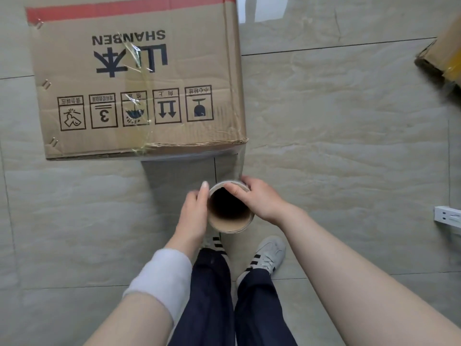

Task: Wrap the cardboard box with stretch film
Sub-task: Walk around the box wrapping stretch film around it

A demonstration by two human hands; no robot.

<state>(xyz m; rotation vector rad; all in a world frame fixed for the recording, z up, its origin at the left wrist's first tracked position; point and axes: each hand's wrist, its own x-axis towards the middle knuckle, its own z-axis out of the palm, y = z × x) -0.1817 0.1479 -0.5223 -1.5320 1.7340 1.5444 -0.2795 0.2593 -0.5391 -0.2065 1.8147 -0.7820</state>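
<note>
Head view, cardboard box (139,78) (printed), tiled floor (336,136)

Bright, even daylight, floor glare (262,8) (wide-angle bowing)

The box (139,78) is matt brown cardboard, creased, with a frayed corner and glossy red tape. The film (189,168) is clear, shiny plastic; its roll (230,208) has a dull cardboard core. The floor (336,146) is glossy tile.

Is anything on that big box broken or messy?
Yes. The cardboard box has a frayed, crushed near right corner, and a crinkled strip of old clear tape straggles crookedly across its printed top.
</note>
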